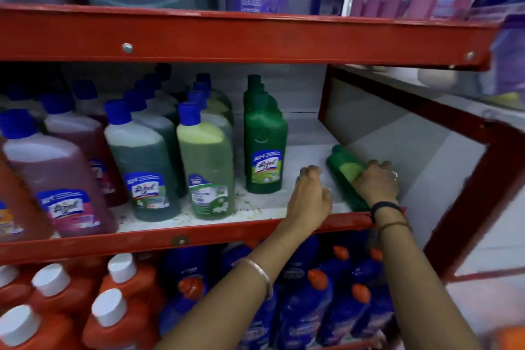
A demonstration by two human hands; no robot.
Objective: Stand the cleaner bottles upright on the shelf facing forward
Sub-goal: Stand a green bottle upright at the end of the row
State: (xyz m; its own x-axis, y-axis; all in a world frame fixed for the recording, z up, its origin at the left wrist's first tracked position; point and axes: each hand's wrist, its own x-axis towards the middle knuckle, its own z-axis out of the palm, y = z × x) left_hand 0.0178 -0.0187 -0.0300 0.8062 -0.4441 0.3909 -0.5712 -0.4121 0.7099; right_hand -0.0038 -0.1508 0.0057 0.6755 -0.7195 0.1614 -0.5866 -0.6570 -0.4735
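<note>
Nearest me, my two forearms reached up over the lower tier, where orange bottles with white caps (pixel 51 281) stood at the left and blue bottles with orange caps (pixel 301 310) crowded beneath my arms. A thin metal bangle (pixel 260 273) circled my left forearm; a dark band (pixel 385 206) and a thinner brown one sat on my right wrist.

Past the red front lip, my left hand (pixel 311 196) hung over the white shelf (pixel 301 156) with its fingers curled loosely inward and nothing in it. Just to its right, my right hand (pixel 375 182) was wrapped over the lower half of a green bottle lying on its side (pixel 345 169), its cap pointing toward the back of the shelf and its base at the front edge, near the right end frame.

Further in and to the left, an upright green bottle (pixel 264 148) stood with its label toward me, more of the same lined up behind it. Left again ran rows of blue-capped bottles: pale green (pixel 207 159), darker green (pixel 142 162), then pink (pixel 54 176).

Above, the red beam (pixel 255 37) carried large green and purple containers, blurred
</note>
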